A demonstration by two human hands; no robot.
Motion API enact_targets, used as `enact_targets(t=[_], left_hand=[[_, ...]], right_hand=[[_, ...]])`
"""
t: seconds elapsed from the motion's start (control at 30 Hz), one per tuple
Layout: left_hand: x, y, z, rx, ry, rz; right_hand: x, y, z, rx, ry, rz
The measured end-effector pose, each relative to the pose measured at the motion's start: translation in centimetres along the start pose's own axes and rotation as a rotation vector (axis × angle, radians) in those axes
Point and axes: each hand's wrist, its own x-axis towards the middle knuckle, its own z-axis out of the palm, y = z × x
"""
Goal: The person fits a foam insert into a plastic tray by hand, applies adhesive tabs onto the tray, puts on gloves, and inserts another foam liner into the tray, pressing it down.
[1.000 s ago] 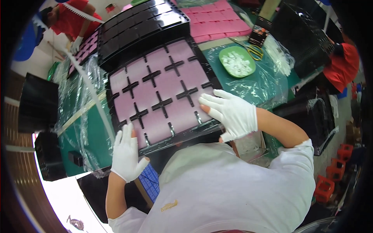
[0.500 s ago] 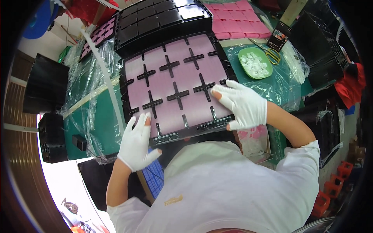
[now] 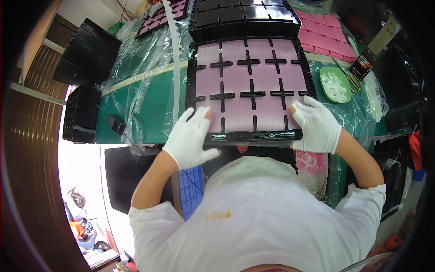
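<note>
A black plastic tray (image 3: 199,97) with pink square pads in its compartments lies on the green table in front of me. My left hand (image 3: 192,138), in a white glove, rests with fingers spread on the tray's near left corner. My right hand (image 3: 316,126), also gloved in white, lies flat on the near right corner. Both hands press on the tray's front edge, fingers over the pink pads. A second, empty black tray (image 3: 240,13) sits just behind the first one.
Stacks of black trays (image 3: 88,52) stand at the left, with more (image 3: 81,115) below them. Clear plastic film (image 3: 149,77) covers the green table (image 3: 145,113). A green dish (image 3: 335,84) of white bits sits at right. Loose pink pads (image 3: 326,34) lie far right.
The view has swung so the tray now lies square in front of me. My left hand has moved up from the table edge onto the tray's near left corner.
</note>
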Motion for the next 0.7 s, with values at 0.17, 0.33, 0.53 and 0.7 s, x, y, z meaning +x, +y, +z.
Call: enact_targets(t=[0.17,0.33,0.53,0.7], left_hand=[[-3.1,0.7,1.9,0.178,0.12,0.069],[-2.1,-0.9,1.8,0.307,0.21,0.127],[-1.1,0.1,-1.8,0.096,0.233,0.121],[2.0,1.9,-0.3,0.335,0.77,0.11]], right_hand=[[-2.6,-0.1,1.2,-0.068,0.052,-0.074],[-0.6,0.4,-0.1,0.013,-0.074,-0.068],[-0.2,0.7,-4.5,0.094,-0.009,-0.069],[1.0,1.0,-11.3,0.252,0.167,0.015]])
